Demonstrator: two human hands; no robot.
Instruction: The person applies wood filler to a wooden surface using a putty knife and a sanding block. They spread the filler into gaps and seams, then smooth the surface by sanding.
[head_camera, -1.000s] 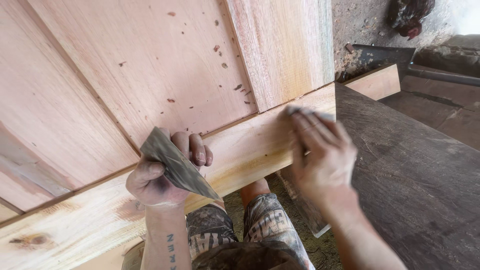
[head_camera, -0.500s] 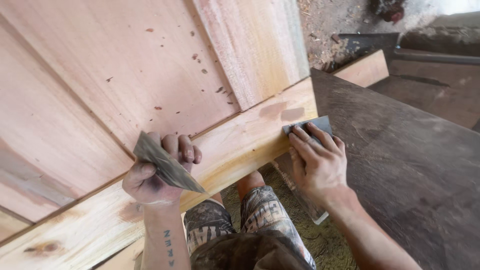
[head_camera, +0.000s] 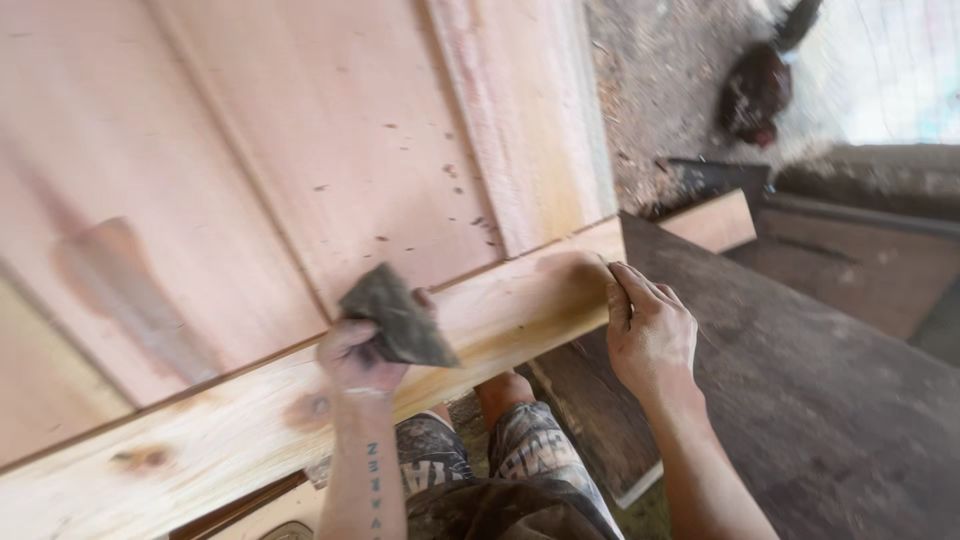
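My left hand (head_camera: 355, 355) grips a dark, folded sheet of sandpaper (head_camera: 395, 320) and rests on the pale wooden rail (head_camera: 240, 440) along the near edge of a large pinkish wooden panel (head_camera: 300, 150). My right hand (head_camera: 650, 335) presses against the rail's right end, fingers curled over the corner; whether it holds anything is hidden. The panel has raised boards and small dark specks. My knees in patterned shorts (head_camera: 500, 470) show below the rail.
A dark, worn wooden board (head_camera: 800, 400) lies to the right of the panel. A short pale plank (head_camera: 715, 220) sits behind it. A dark chicken (head_camera: 760, 85) stands on the sawdust-strewn ground at the upper right.
My right hand slid left along the rail's end, and the sandpaper seen under its fingers earlier is now hidden. My left hand lifted its sandpaper slightly. The view shifted right and up.
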